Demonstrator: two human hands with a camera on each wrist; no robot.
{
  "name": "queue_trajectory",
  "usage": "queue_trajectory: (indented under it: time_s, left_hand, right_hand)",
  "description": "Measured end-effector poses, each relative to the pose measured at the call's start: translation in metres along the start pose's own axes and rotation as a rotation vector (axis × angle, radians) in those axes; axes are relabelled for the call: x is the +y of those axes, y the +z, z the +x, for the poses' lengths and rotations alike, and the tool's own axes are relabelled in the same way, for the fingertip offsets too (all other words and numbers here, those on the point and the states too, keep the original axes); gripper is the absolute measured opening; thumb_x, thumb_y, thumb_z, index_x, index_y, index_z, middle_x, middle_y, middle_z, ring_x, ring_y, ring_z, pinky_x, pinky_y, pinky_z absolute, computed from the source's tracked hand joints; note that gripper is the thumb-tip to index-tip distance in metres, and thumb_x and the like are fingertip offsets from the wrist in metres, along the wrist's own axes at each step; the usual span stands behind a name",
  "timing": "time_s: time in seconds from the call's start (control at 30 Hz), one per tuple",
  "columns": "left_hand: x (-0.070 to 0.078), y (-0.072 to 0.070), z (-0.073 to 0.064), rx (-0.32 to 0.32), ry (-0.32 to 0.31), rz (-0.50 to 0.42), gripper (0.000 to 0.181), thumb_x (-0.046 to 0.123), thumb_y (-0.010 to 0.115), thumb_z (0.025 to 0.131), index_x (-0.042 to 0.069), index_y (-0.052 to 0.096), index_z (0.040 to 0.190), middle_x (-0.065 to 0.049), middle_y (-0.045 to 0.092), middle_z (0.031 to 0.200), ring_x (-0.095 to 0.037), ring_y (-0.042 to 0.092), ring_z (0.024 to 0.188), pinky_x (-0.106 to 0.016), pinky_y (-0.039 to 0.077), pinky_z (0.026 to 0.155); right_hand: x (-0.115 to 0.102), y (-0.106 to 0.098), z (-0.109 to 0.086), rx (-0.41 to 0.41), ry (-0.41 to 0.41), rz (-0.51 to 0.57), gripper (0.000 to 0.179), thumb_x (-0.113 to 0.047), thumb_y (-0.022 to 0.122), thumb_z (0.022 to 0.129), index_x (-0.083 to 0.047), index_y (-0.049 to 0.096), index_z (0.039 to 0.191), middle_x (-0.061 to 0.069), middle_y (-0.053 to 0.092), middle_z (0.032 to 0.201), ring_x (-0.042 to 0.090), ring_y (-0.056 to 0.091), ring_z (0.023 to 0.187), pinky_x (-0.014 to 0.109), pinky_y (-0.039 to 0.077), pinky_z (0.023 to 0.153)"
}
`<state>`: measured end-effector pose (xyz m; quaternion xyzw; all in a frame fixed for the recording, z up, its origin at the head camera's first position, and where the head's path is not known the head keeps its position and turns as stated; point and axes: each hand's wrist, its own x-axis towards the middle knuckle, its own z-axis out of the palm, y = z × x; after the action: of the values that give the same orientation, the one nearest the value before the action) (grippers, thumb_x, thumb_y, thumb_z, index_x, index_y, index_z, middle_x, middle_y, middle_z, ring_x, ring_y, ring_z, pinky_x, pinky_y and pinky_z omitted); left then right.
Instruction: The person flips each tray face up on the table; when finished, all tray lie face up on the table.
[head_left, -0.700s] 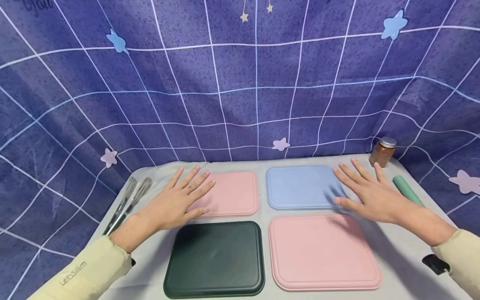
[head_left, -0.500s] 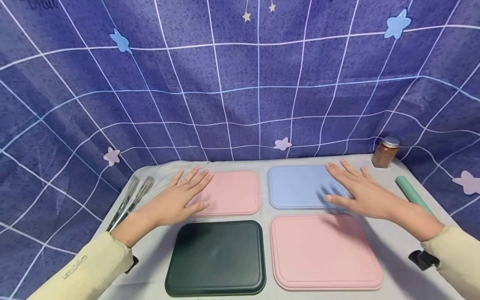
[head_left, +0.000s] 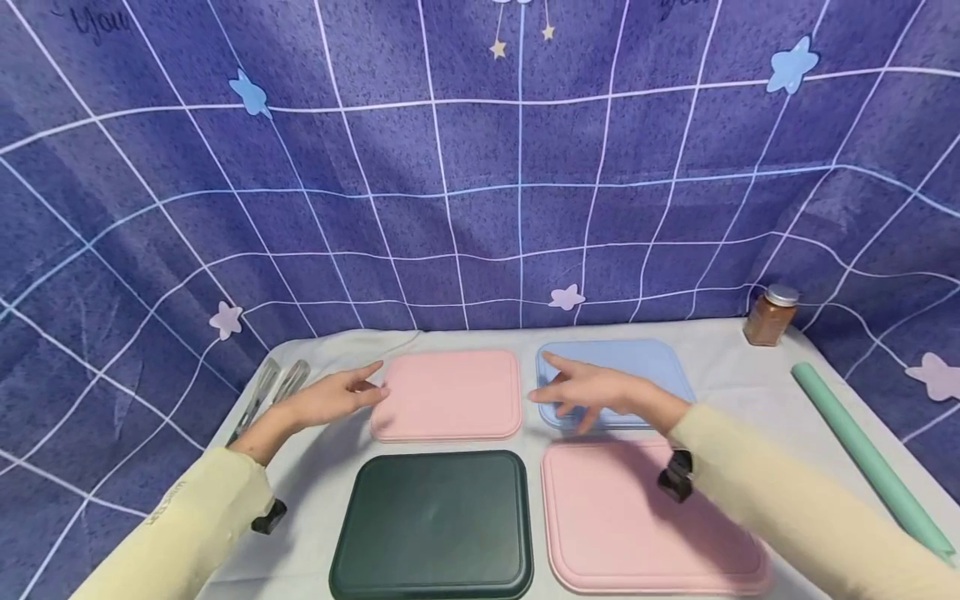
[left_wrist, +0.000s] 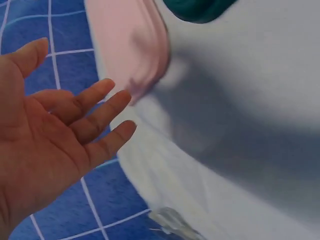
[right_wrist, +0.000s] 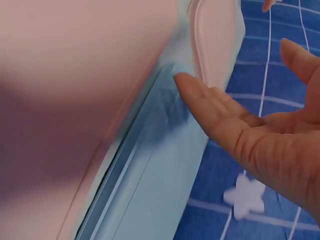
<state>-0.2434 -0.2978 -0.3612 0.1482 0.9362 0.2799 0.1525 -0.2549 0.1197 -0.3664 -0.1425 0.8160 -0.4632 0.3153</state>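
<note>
At the left edge of the back pink rectangular board (head_left: 457, 396) is my left hand (head_left: 326, 402), fingers loosely bent and holding nothing. In the left wrist view its fingertips (left_wrist: 122, 100) overlap the board's corner. My right hand (head_left: 600, 390) hovers over the blue board (head_left: 660, 367), fingers spread and pointing left, its grip empty. The right wrist view shows the fingers (right_wrist: 200, 100) above the blue board's end, casting a shadow on it. In front lie a dark green board (head_left: 435, 525) and a second pink board (head_left: 615, 517), partly covered by my right sleeve.
Metal tongs (head_left: 288, 383) lie at the left table edge, partly behind my left hand. A brown-filled jar (head_left: 771, 317) with a silver lid stands at the back right. A green roll (head_left: 870, 458) runs along the right edge. A purple gridded curtain (head_left: 487, 217) surrounds the table.
My right hand has swung left from the right end of the blue board to above its left part. My left hand has drawn back left, its fingers less spread. The boards stay put.
</note>
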Motion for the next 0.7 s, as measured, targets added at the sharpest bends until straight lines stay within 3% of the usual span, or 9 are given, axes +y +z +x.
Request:
queue_trajectory:
  time_s: [0.17,0.33,0.5,0.7]
  left_hand:
    - [-0.016,0.006,0.004,-0.002,-0.049,-0.025,0.077,0.039,0.058,0.1,-0.005,0.027,0.155,-0.015,0.073,0.102,-0.024,0.069,0.094,-0.037,0.052,0.084]
    - [-0.024,0.01,0.004,-0.085,-0.095,-0.123,0.078,0.031,0.061,0.099,-0.013,0.024,0.153,-0.012,0.068,0.085,-0.021,0.064,0.073,-0.033,0.05,0.068]
    - [-0.033,0.018,0.004,-0.179,-0.143,-0.177,0.08,0.033,0.06,0.1,-0.011,0.02,0.155,-0.007,0.061,0.077,-0.017,0.054,0.065,-0.031,0.045,0.059]
    - [-0.034,0.024,0.006,-0.171,-0.147,-0.202,0.083,0.034,0.061,0.099,-0.011,0.019,0.155,-0.002,0.054,0.072,-0.016,0.05,0.063,-0.028,0.041,0.056]
  right_hand:
    - [-0.016,0.016,0.03,-0.052,0.096,0.016,0.1,-0.041,0.061,0.098,-0.018,-0.013,0.161,0.029,0.045,0.149,0.046,0.063,0.115,0.051,0.06,0.071]
    - [-0.027,0.021,0.051,-0.071,0.193,0.015,0.1,-0.038,0.062,0.098,-0.019,-0.012,0.161,0.03,0.052,0.131,0.042,0.068,0.096,0.05,0.06,0.069]
    - [-0.03,0.023,0.065,-0.116,0.247,-0.002,0.083,-0.037,0.063,0.097,-0.011,0.015,0.158,0.029,0.054,0.118,0.038,0.07,0.082,0.047,0.061,0.069]
    - [-0.029,0.02,0.077,-0.152,0.313,-0.018,0.069,-0.04,0.059,0.098,-0.004,0.031,0.15,0.027,0.057,0.113,0.037,0.072,0.085,0.042,0.062,0.068]
